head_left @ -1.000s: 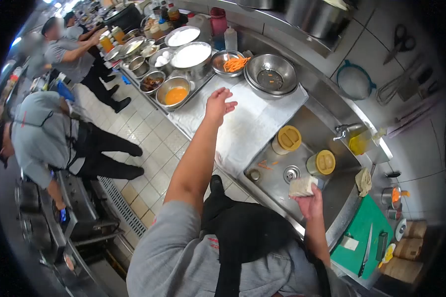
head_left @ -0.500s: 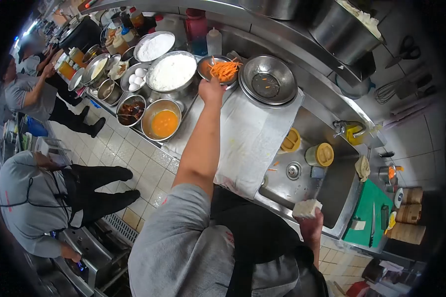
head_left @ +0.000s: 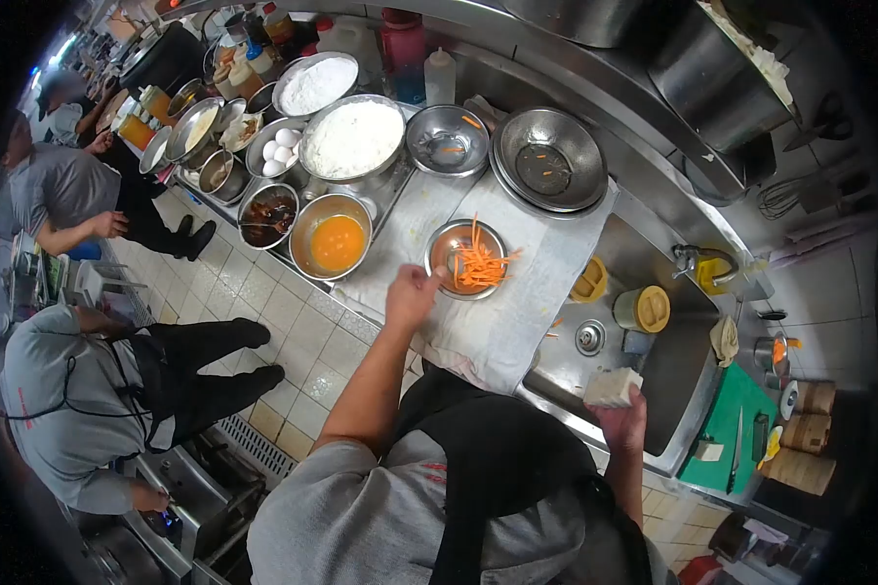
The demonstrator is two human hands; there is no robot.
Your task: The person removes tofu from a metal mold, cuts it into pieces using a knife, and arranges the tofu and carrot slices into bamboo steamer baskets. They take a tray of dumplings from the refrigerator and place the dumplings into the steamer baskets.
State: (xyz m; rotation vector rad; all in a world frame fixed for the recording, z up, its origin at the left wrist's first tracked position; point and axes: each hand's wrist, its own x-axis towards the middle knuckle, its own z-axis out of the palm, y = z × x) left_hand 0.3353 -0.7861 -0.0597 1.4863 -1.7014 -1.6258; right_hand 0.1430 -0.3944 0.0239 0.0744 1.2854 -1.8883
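Observation:
My left hand [head_left: 413,297] is at the near left rim of a small metal bowl [head_left: 441,244], its fingers curled against the edge. Orange carrot strips [head_left: 481,263] fill that bowl, some poking over its side. The bowl is on a white cloth [head_left: 546,255] covering the counter. My right hand [head_left: 622,417] grips a white block [head_left: 613,387], held up at the front edge of the sink. Its exact kind is not clear. Behind the carrots, another metal bowl [head_left: 447,164] holds a few loose strips.
Stacked metal bowls [head_left: 580,161] stand at the back. The sink [head_left: 668,390] contains yellow-lidded containers [head_left: 642,309]. A knife [head_left: 736,448] lies on a green cutting board [head_left: 704,473] at right. Left are bowls of flour [head_left: 351,138], eggs [head_left: 281,154] and orange liquid [head_left: 337,244]. Co-workers [head_left: 73,390] stand left.
My left hand has drawn the small bowl of carrot strips toward me onto the cloth, uncovering the metal bowl behind. My right hand still holds the white block.

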